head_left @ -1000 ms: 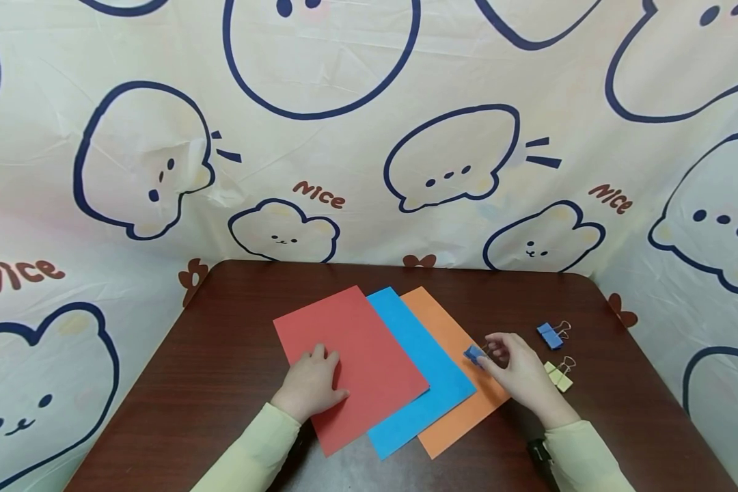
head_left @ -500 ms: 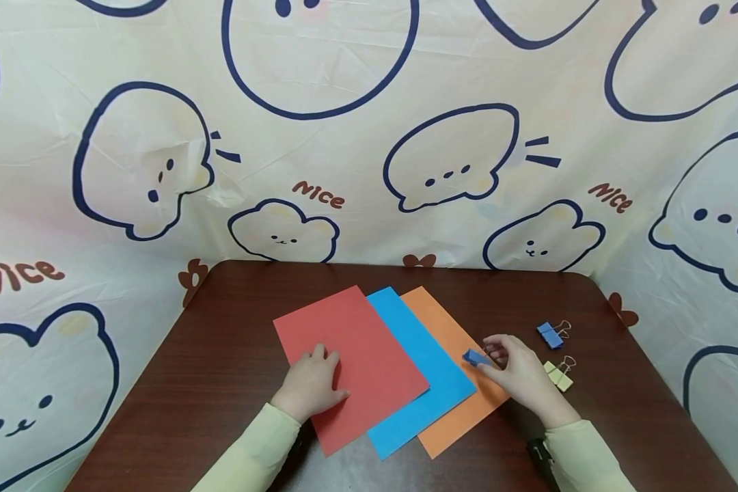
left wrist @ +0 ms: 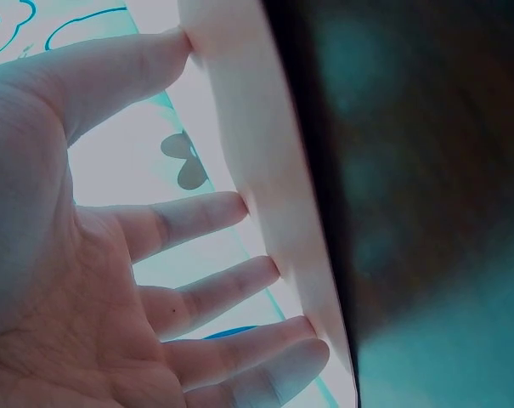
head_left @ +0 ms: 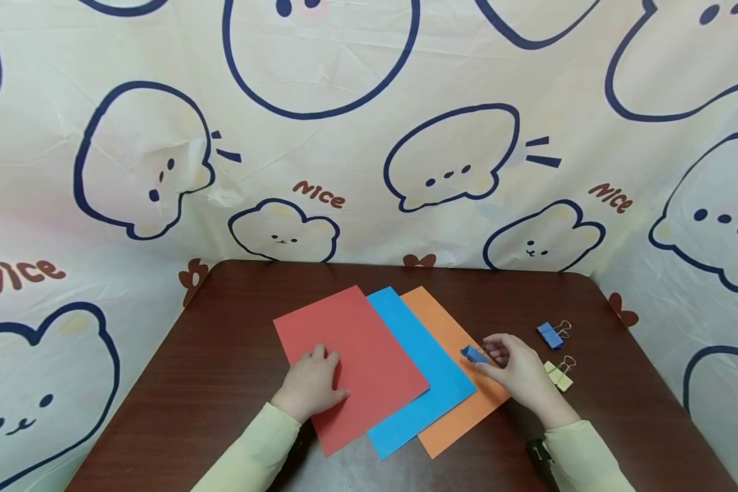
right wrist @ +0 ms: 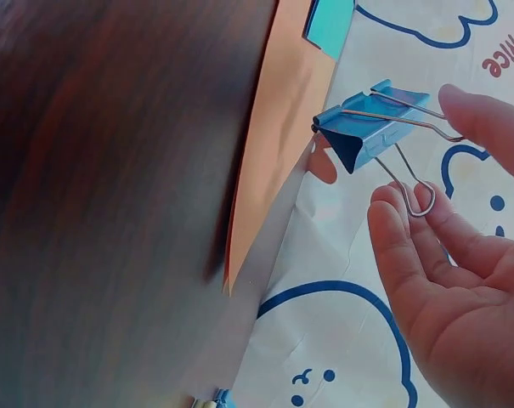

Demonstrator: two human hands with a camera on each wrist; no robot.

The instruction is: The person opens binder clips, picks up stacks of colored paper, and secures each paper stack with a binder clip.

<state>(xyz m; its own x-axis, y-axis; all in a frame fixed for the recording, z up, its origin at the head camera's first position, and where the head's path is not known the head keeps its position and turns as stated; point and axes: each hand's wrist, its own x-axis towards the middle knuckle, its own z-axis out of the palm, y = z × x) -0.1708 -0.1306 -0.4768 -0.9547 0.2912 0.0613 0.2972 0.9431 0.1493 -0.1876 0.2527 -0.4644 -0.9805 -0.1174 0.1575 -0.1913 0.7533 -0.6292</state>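
My left hand rests its fingertips on the red sheet of paper, fingers spread. In the left wrist view the fingertips touch the pale sheet. Under the red sheet, fanned to the right, lie a blue sheet and an orange sheet. My right hand pinches a blue binder clip by its wire handles, over the orange sheet's right edge. The right wrist view shows the thumb at one handle of the binder clip and the fingers at the other; the clip appears apart from the paper.
Right of my right hand, another blue binder clip and a pale yellow one lie on the dark wooden table. A printed cloth hangs behind the table and along both sides.
The binder clip has turned slightly in my right hand and its front shifted a little to the left. My left hand and the sheets have stayed put.
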